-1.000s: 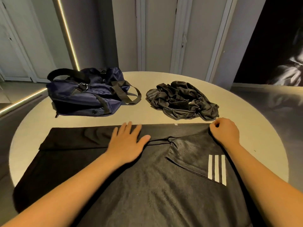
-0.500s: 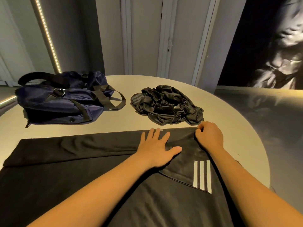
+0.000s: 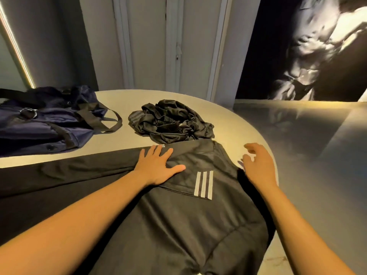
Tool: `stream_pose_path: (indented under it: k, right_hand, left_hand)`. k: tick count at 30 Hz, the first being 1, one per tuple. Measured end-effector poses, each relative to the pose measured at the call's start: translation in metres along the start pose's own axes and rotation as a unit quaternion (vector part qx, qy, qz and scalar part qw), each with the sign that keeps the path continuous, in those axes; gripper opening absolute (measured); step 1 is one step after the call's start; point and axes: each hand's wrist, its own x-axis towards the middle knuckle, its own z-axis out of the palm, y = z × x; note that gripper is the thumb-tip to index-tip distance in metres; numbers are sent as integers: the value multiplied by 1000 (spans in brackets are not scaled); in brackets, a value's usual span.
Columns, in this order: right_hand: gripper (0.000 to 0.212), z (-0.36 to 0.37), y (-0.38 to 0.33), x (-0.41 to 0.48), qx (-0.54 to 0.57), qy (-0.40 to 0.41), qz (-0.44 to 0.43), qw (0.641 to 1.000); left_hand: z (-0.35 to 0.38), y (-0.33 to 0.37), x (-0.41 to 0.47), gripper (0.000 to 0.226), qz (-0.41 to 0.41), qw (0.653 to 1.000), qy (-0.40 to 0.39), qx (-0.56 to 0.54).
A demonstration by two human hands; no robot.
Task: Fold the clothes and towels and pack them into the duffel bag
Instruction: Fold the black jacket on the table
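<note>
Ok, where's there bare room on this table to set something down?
Bare table lies right of the crumpled black garment, out to the rim, and in a strip behind it. A thin wedge runs between the navy duffel bag and the spread black shirt. The near half is crowded: the shirt covers it.

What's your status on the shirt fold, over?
Left hand flat on black shirt; right hand open beside it, holding nothing. Shirt spread on table, sleeve folded in. Crumpled garment at its far edge.
</note>
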Motion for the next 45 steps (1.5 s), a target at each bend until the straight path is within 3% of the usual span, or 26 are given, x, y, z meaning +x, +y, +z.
stream_pose_path:
  k: [5,10,13,15,16,21,24,26,30,32,34,36,38,42,45]
  right_hand:
    - [20,-45,36,-83,142,106,175,968]
    - [29,-44,35,-137,257,87,261,926]
    - [44,-41,32,-162,412,-7,357,838]
    - [43,-48,27,-180,501,-60,371,779]
    - [39,-54,25,-189,519,-90,363,769]
    - [16,-79,22,-228,487,-212,309,789]
    - [29,-89,28,-248,430,-285,302,802]
    - [23,-97,29,-259,400,-303,305,809]
    - [11,-117,24,-273,392,-275,307,823]
    - [12,-123,22,-275,402,-252,308,824]
    - [11,-127,17,-275,416,-228,319,821]
    - [12,-132,13,-275,424,-200,332,818]
    - [14,-138,8,-274,426,-182,327,824]
    - [40,-150,-6,-270,411,-129,303,850]
    - [43,-161,-26,-261,394,-94,265,875]
  left_hand:
    - [-3,24,-16,105,46,998,17,27]
    - [13,75,-51,94,123,991,-11,51]
    - [27,84,-63,90,114,993,-21,31]
    - [33,83,-66,91,110,994,-1,27]
    - [34,83,-67,90,110,994,7,28]
    - [34,83,-69,88,123,991,39,25]
    - [30,82,-75,92,136,981,127,57]
    - [22,87,-91,84,161,972,166,50]
    - [19,108,-163,53,300,935,176,-69]
    - [23,113,-207,59,368,913,148,-94]
    - [34,113,-237,73,409,902,136,-30]
    - [51,110,-248,76,423,888,165,75]
    - [63,110,-252,65,414,872,222,136]
    - [64,114,-265,21,417,837,349,54]
    - [48,113,-272,32,396,835,382,20]
